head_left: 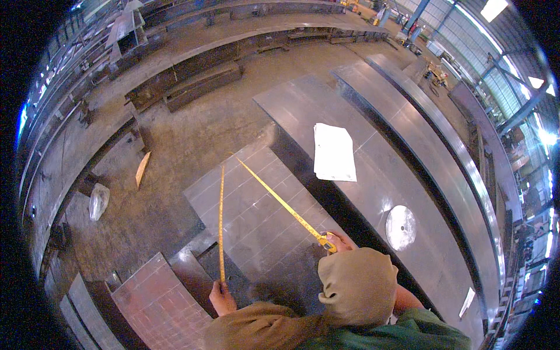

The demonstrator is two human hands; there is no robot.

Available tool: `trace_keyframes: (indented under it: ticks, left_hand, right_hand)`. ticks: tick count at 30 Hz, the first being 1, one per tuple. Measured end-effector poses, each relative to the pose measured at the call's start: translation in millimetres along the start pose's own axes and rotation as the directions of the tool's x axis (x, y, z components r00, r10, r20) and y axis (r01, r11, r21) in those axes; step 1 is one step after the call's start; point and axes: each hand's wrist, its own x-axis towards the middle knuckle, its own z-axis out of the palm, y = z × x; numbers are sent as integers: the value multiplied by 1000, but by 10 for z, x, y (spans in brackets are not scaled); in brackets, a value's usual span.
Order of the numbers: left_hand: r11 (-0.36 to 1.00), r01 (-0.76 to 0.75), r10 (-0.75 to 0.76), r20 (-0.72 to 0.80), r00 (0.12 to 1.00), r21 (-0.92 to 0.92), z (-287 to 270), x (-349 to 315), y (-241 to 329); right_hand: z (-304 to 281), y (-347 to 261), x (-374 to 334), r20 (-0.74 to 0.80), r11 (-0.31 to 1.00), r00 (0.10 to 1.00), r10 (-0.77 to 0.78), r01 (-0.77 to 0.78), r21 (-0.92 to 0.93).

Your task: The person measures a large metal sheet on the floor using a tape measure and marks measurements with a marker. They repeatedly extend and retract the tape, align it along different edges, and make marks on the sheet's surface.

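Left hand (223,299): mine, lower centre, pinching a yellow tape strip (221,227) that runs straight up-frame.
Right hand (341,240): wrapped round my tape-measure case (328,243), right of centre; its blade (280,200) slants up-left.
Line-marked steel plate (259,224): centre, below the blade; strip and blade nearly converge by its far edge.

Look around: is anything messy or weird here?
An orange strip and a clear crumpled thing lie loose on the left, maybe litter. The yellow tape makes an odd upside-down V from left hand to right hand instead of lying straight.
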Motion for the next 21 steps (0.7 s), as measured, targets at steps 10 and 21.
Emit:
trace_keyframes:
  ticks: [10,21]
  left_hand:
    - [968,-133,104,-142,984,-211,149,85,-20]
    - [992,-85,89,-44,995,94,-1,64,334]
  right_hand:
    - [-69,-710,-492,-186,913,919,-349,378,156]
    - [-235,-222,222,-193,972,952,-236,228,-62]
